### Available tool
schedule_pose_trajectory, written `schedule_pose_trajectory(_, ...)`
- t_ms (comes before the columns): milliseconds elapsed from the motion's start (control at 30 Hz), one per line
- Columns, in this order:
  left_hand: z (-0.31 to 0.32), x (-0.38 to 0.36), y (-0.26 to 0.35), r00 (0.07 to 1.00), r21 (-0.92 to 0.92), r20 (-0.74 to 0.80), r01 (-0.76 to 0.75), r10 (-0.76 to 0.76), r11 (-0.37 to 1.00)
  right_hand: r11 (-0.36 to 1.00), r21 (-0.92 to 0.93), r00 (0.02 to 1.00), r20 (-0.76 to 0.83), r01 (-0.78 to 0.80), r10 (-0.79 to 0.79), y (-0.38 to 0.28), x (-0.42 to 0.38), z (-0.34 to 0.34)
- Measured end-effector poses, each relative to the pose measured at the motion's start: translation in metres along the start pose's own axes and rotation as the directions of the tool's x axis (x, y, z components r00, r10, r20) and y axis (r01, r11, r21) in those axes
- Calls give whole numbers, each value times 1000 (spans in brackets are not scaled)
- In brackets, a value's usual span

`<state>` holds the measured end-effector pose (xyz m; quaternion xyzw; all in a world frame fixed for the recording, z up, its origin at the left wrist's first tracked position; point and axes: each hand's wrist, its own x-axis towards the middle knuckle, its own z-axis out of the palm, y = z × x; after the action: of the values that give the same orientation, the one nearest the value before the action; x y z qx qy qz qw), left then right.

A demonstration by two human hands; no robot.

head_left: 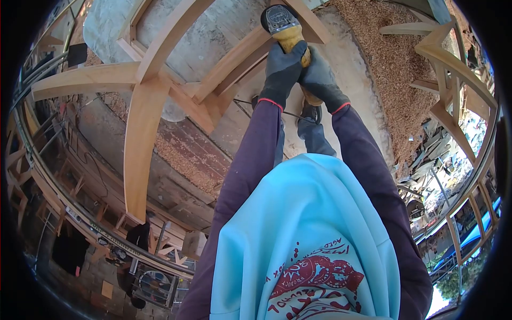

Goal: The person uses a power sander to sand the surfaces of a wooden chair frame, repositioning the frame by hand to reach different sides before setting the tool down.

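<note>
- This is a woodworking shop, partly open to the outdoors.
- A large curved wooden frame (144, 106) of pale, unfinished timber lies across the work area.
- Wood shavings (394, 64) are heaped thick over the ground.
- More curved timber pieces (453, 80) stand at the right side.
- Wooden offcuts and frame parts (69, 176) are stacked along the left side.
- A yellow power tool (285, 26) is in gloved hands above the frame.
- Greenery and daylight show at the lower right edge.
</note>
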<state>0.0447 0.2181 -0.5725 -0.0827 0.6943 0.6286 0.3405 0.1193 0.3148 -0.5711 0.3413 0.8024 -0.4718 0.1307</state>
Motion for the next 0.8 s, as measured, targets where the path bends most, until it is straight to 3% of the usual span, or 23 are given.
schedule_pose_trajectory(333,-12,32,20,998,-119,-39,-53,49,991,992,-11,991,22,129,-129,-24,43,3)
schedule_pose_trajectory(533,-7,13,7,1000,-63,-4,-17,17,998,998,22,998,-9,63,-62,-14,13,1)
schedule_pose_trajectory(600,-3,5,-10,1000,56,20,-14,13,998,999,-27,999,-32,41,-42,-3,-1,1)
schedule_pose_trajectory(800,3,-16,-1,1000,14,-2,6,-6,1000,1000,31,1000,-5,2,-2,0,-14,-5)
